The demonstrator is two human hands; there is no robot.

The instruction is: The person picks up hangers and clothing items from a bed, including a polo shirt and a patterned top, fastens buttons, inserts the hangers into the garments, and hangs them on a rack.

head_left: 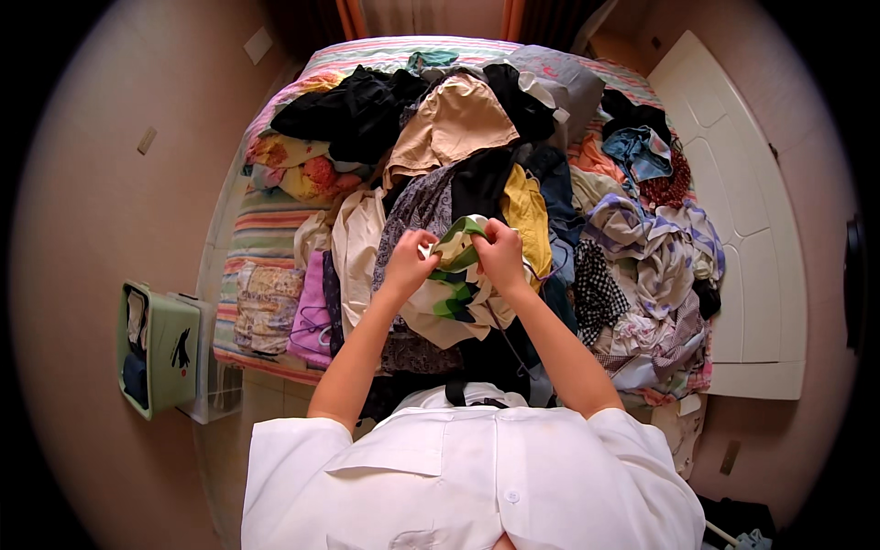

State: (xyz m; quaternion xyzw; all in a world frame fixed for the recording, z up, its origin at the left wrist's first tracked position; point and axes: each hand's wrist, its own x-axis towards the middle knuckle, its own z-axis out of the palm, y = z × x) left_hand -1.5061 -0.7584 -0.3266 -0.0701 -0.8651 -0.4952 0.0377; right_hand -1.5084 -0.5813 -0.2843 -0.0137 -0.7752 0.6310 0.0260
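In the middle of the view I hold up a cream shirt [454,301] with a green-edged opening, probably its neckline, and green and navy patches on its front. My left hand [410,264] pinches one side of the green edge. On the other side my right hand [500,255] is closed on it. Below my hands the cloth hangs loose over a dark patterned garment [417,213]. A yellow garment [525,213] lies just beyond my right hand, and a cream garment [357,240] lies left of my left hand.
A striped bed [266,225] carries heaped clothes, including tan shorts [458,119] and black garments [353,110]. Folded floral cloth [268,307] sits at the near left edge. A pale green bin [174,353] stands left of the bed; a white panel [742,192] borders the right.
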